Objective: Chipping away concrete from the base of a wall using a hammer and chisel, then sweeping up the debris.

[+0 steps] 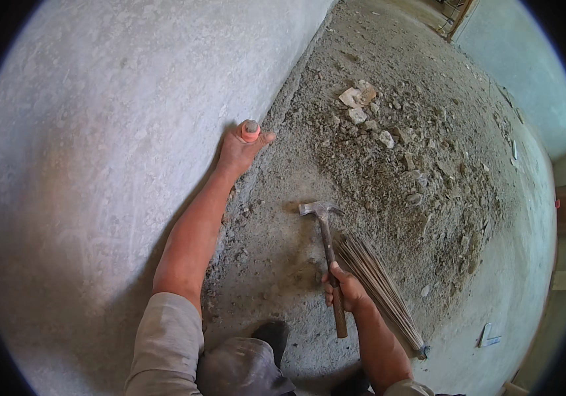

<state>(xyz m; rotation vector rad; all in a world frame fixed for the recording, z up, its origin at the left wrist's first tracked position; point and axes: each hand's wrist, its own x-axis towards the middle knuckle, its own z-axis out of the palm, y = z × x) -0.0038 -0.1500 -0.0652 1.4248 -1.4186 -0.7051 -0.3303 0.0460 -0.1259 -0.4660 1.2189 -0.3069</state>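
Note:
My left hand (236,155) is closed around a chisel with an orange hand guard (251,131), close against the foot of the pale wall. The chisel's grey struck end points up toward me, and its tip is hidden below my hand. In my right hand (349,291) is a claw hammer (326,237), gripped midway along its wooden handle. Its metal head is over the dusty floor, well apart from the chisel. Just right of the hammer lies a stick broom (380,287), its bristles fanned toward the rubble.
A heap of broken grey rubble (421,171) covers much of the floor, with larger pale chunks (357,96) on top. The plastered wall (111,132) rises along the left. A small blue-and-white item (489,336) lies at the lower right. My knee (240,369) is at the bottom.

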